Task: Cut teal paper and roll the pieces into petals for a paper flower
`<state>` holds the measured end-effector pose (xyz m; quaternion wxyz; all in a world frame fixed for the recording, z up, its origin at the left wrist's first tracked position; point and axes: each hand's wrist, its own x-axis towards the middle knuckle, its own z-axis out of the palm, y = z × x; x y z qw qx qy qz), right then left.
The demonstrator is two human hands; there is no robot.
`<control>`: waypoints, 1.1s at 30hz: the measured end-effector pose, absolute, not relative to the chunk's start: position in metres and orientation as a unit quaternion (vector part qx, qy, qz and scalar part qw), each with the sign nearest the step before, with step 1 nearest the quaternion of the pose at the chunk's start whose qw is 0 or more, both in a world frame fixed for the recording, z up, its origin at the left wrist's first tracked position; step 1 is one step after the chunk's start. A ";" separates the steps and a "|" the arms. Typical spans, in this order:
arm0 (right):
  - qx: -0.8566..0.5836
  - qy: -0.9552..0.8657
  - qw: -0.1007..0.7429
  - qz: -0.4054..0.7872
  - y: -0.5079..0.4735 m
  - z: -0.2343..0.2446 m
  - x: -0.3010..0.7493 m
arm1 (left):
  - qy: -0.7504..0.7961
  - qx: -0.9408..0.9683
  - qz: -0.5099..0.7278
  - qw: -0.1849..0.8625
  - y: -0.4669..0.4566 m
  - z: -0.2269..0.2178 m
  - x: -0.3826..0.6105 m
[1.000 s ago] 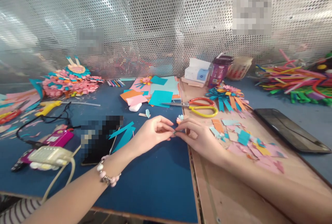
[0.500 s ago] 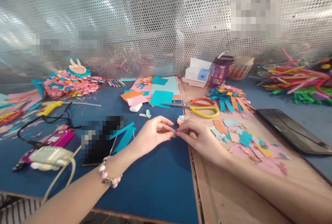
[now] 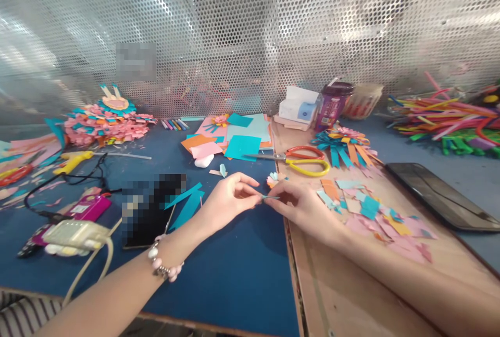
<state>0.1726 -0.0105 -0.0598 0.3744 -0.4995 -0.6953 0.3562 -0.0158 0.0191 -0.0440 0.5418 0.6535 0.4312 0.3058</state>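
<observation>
My left hand, with a beaded bracelet on the wrist, pinches one end of a small light-blue piece of paper. My right hand meets it fingertip to fingertip and is closed on the same piece, whose far end is partly hidden by the fingers. Just behind my right fingers sits a small paper flower in pale blue, orange and pink. Beyond the hands lie scissors with one orange and one yellow handle. Blue paper strips rest beside my left wrist, partly over a black phone.
Paper scraps cover the wooden board at right, near a dark flat case. Coloured sheets, a tissue pack and a purple cup stand behind. At left are a yellow glue gun and a power strip with cables.
The light-blue paper piece now shows more plainly between my fingertips, reaching out to the right. Both hands have shifted only slightly.
</observation>
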 end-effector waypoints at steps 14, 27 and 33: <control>-0.500 -0.641 0.355 0.461 -0.010 -0.053 0.175 | 0.427 0.625 0.306 0.578 0.017 -0.040 -0.014; -0.390 -0.465 0.417 0.676 -0.009 -0.061 0.178 | 0.356 0.651 0.275 0.612 0.019 -0.034 -0.017; -0.328 -0.376 0.384 0.777 -0.012 -0.058 0.177 | 0.329 0.685 0.281 0.586 0.022 -0.037 -0.017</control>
